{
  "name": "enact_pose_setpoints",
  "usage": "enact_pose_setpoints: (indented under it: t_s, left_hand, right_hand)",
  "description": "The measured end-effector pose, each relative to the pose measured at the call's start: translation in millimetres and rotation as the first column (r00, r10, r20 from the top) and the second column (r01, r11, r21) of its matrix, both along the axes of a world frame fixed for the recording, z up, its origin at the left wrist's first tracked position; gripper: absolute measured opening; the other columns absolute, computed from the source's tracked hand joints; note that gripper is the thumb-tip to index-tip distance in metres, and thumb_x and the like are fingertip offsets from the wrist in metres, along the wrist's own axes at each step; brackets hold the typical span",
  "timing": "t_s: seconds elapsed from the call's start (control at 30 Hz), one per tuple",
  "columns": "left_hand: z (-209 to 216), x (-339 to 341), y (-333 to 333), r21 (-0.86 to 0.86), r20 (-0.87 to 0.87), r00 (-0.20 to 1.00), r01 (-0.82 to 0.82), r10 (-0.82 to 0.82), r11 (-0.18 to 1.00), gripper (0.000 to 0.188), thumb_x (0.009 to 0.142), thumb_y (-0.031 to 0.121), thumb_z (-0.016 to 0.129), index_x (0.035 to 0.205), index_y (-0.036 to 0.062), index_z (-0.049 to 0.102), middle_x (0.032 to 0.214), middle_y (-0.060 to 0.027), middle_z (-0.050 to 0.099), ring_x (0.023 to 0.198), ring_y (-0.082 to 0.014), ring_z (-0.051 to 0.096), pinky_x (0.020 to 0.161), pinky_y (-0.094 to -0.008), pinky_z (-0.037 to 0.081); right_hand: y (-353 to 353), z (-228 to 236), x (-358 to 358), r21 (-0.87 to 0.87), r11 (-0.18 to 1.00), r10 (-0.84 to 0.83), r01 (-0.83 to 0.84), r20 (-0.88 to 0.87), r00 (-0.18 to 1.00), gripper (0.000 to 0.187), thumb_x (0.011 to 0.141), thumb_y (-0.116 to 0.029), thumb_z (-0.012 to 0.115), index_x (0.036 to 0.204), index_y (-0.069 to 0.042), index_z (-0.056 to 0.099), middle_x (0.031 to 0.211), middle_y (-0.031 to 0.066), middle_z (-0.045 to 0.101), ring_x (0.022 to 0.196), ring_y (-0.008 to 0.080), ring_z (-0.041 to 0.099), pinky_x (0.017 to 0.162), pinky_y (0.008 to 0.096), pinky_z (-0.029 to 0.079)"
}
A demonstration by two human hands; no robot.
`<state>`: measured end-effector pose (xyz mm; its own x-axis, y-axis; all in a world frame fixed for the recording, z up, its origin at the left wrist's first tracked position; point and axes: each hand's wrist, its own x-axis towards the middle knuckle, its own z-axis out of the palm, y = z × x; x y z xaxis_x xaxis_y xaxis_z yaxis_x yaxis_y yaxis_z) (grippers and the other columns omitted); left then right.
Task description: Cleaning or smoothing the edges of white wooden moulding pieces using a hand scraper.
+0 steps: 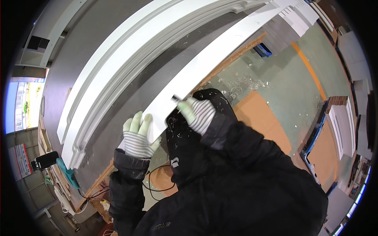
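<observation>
A long white panel (197, 67) lies slantwise along the near edge of the dark table. My left hand (139, 133), in a striped glove with pale fingertips, grips its near end, fingers spread over the top face and thumb by the edge. In a matching glove, my right hand (198, 114) is closed at the panel's right edge, slightly blurred. From its fingers a small dark tool (175, 98) sticks out over the white face; its kind is not clear. The fingers' undersides are hidden.
Several nested white panels (118, 67) lie farther back on the grey tabletop (94, 43). A teal and black power tool (67, 173) sits at the left. White shavings (240, 86) and a cardboard sheet (262, 118) cover floor at right. Stacked white pieces (342, 126) stand beyond.
</observation>
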<state>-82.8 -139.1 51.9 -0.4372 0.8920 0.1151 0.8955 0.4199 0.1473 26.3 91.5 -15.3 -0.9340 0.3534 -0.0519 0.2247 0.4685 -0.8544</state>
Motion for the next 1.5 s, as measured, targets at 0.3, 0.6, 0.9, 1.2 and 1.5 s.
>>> enact_pose_setpoints:
  t_s: [0.3,0.6,0.9,1.2,1.5]
  left_hand:
    - [-1,3,13,0.003,0.031,0.998,-0.054,0.054,0.999,0.087,0.056,0.023,0.079,0.135,0.0074,0.049,0.132,-0.0222,0.048,0.113,-0.0422,0.047,0.096,-0.0502,0.042]
    - [-2,-2,17,0.054,0.012,0.999,-0.051,0.051,0.997,0.091,0.055,0.024,0.082,0.138,0.0086,0.047,0.133,-0.0223,0.047,0.115,-0.0433,0.045,0.099,-0.0514,0.04]
    - [6,-3,43,-0.029,0.055,0.995,-0.078,0.079,0.997,0.09,0.058,0.023,0.082,0.139,0.0091,0.045,0.135,-0.0231,0.045,0.117,-0.0442,0.043,0.101,-0.0501,0.04]
    - [8,-21,23,-0.088,0.067,0.998,0.018,-0.012,0.996,0.093,0.066,0.062,0.074,0.137,0.0069,0.049,0.137,-0.0267,0.044,0.117,-0.0452,0.045,0.102,-0.0515,0.038]
    - [15,-18,17,-0.121,0.017,0.999,-0.031,0.033,0.992,0.082,0.071,0.059,0.071,0.133,0.0082,0.053,0.129,-0.0243,0.051,0.11,-0.0431,0.05,0.096,-0.0502,0.041]
  right_hand:
    - [21,5,-3,-0.342,0.939,-0.057,0.049,-0.015,0.998,0.051,0.099,-0.046,0.046,0.093,0.001,0.065,0.072,0.0166,0.064,0.067,0.0324,0.063,0.06,0.0377,0.048]
    - [25,29,-14,-0.121,0.907,0.41,-0.404,0.033,0.911,0.051,0.098,-0.046,0.045,0.09,0.0,0.066,0.073,0.0223,0.062,0.07,0.0401,0.061,0.064,0.043,0.048]
    - [33,27,-17,-0.143,0.914,0.373,-0.381,-0.076,0.925,0.053,0.096,-0.05,0.049,0.089,-0.001,0.069,0.068,0.0183,0.063,0.065,0.0346,0.063,0.065,0.0393,0.05]
    - [59,42,-4,0.021,0.887,0.446,-0.46,0.211,0.87,0.057,0.099,-0.049,0.042,0.084,0.002,0.063,0.069,0.0212,0.06,0.066,0.0384,0.059,0.064,0.0434,0.046]
    - [63,40,-12,0.006,0.657,0.698,-0.754,0.373,0.611,0.062,0.095,-0.056,0.046,0.069,-0.003,0.064,0.06,0.01,0.058,0.059,0.0237,0.057,0.063,0.038,0.048]
